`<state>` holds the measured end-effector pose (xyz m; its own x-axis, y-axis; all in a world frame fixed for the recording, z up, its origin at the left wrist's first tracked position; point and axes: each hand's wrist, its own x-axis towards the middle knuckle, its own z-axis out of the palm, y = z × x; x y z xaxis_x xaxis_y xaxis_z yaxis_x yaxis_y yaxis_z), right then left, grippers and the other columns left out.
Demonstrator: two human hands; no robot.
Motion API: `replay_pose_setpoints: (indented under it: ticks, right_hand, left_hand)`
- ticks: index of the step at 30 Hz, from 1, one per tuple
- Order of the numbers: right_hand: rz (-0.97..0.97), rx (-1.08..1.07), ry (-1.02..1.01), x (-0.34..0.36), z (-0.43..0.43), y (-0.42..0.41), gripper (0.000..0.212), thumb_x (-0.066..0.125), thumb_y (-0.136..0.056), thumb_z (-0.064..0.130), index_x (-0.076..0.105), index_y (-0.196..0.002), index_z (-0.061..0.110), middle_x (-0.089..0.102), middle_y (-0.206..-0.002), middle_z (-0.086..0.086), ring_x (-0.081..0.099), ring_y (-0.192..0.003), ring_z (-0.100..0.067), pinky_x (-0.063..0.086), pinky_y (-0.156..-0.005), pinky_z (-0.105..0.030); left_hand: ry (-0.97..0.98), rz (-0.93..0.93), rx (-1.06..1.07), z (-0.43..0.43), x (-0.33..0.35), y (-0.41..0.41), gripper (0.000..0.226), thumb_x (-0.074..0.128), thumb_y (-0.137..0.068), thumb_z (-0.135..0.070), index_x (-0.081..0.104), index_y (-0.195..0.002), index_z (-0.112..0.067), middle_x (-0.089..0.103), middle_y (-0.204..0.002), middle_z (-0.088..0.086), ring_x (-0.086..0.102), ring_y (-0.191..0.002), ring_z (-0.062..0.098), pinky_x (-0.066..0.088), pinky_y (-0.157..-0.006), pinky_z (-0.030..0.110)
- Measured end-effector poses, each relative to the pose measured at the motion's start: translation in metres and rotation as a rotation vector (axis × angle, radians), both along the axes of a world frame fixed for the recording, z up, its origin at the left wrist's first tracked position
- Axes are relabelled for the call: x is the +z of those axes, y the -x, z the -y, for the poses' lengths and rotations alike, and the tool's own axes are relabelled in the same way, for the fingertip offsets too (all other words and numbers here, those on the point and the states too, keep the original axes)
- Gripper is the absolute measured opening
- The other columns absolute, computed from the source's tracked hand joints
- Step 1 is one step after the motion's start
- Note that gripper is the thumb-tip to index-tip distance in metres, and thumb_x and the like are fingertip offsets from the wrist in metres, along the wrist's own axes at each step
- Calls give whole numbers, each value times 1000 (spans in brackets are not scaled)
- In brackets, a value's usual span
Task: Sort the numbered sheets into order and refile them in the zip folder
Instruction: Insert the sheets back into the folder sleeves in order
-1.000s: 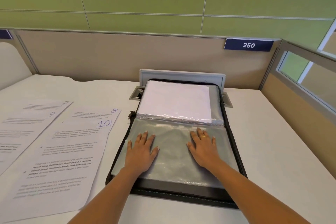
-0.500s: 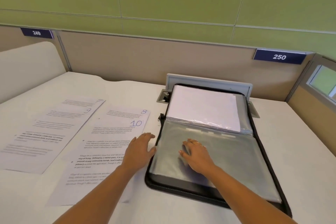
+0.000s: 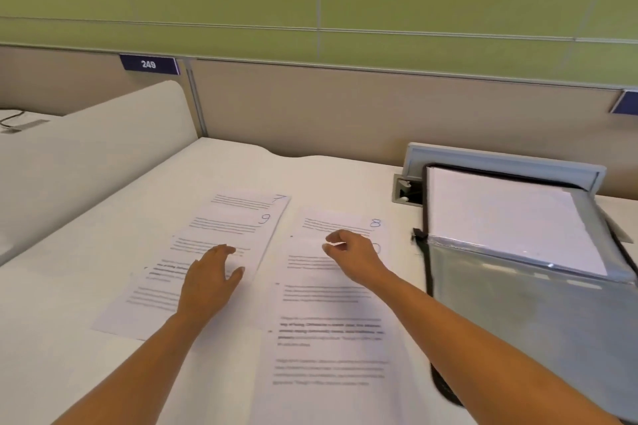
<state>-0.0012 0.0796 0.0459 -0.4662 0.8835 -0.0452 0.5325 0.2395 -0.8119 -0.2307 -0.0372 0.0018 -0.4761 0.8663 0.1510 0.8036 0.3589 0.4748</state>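
Two overlapping piles of printed sheets lie on the white desk. The left pile (image 3: 221, 235) shows handwritten 7 and 9 at its top corners. The right pile (image 3: 331, 321) shows an 8, with sheet 10 on top. My left hand (image 3: 210, 279) hovers over the left pile's right edge, fingers apart, holding nothing. My right hand (image 3: 352, 252) is over the top of sheet 10, covering its number, thumb and forefinger close together; I cannot tell if they pinch the paper. The black zip folder (image 3: 518, 269) lies open at the right, with clear sleeves and white pages inside.
A beige partition (image 3: 345, 114) runs along the desk's back, with a sign 249 (image 3: 149, 64). A grey cable box (image 3: 411, 183) stands behind the folder. A curved white divider (image 3: 103, 134) borders the desk on the left.
Both hands left the folder's clear sleeve and moved left over the sheets. My view swung left, so the folder now sits at the right edge.
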Motion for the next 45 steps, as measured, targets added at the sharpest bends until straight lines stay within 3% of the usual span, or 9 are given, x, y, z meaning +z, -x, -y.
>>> replay_pose_setpoints:
  ticks: [6,10,14,17,20,22,27,33,45]
  right_hand:
    - [-8,6,234,-8,8,94,40,55,-93,31,53,-125,8,56,-122,-6,52,-97,-16,41,-82,-24]
    - [-12,-43,285,-11,3,136,52,54,-94,32,42,-138,9,43,-142,-6,42,-129,-22,35,-102,-30]
    - [-55,-161,377,-13,-8,162,57,53,-94,30,33,-142,7,36,-147,-8,38,-133,-24,33,-101,-28]
    - [-86,-249,426,-16,-18,172,50,56,-91,23,41,-135,4,46,-135,-9,50,-118,-27,41,-93,-31]
    - [-171,-343,461,-21,-27,180,7,62,-84,7,56,-85,3,55,-93,-11,57,-89,-29,50,-81,-37]
    - [-265,-387,537,-25,-33,185,17,63,-82,3,52,-68,6,57,-82,-14,57,-78,-28,52,-72,-35]
    - [-294,-443,551,-22,-33,190,26,57,-88,10,51,-63,8,50,-65,-8,47,-54,-20,39,-48,-25]
    - [-251,-463,397,-24,-38,190,17,64,-84,5,68,-100,5,61,-86,-8,55,-79,-21,48,-76,-28]
    - [-446,-463,554,-20,-44,174,25,82,-70,10,57,-68,14,52,-64,1,37,-52,-9,29,-48,-19]
  left_hand:
    - [149,-50,46,4,-16,62,52,35,-100,-37,23,-149,-21,16,-157,1,11,-145,17,7,-116,45]
    - [236,-67,76,4,-22,86,57,28,-100,-44,14,-150,-22,7,-159,-1,4,-146,18,5,-116,48]
    - [293,-136,92,3,-31,95,57,23,-100,-47,10,-151,-25,5,-159,-3,2,-146,17,5,-116,47]
    - [265,-148,91,1,-33,95,57,23,-100,-47,11,-151,-25,6,-159,-3,2,-146,16,4,-116,47]
    - [255,-152,92,0,-35,95,57,23,-100,-46,12,-151,-24,6,-159,-2,3,-147,17,4,-116,48]
    - [265,-159,93,0,-36,96,57,22,-100,-47,11,-151,-24,6,-159,-2,2,-147,17,4,-116,48]
    - [282,-177,96,1,-36,96,57,19,-100,-48,9,-151,-25,4,-159,-3,0,-147,15,3,-117,46]
    - [266,-159,98,2,-36,95,57,20,-100,-48,10,-151,-26,4,-159,-4,0,-146,15,1,-117,46]
    - [239,-125,105,3,-35,95,56,22,-100,-48,12,-151,-27,5,-159,-5,0,-146,14,0,-117,45]
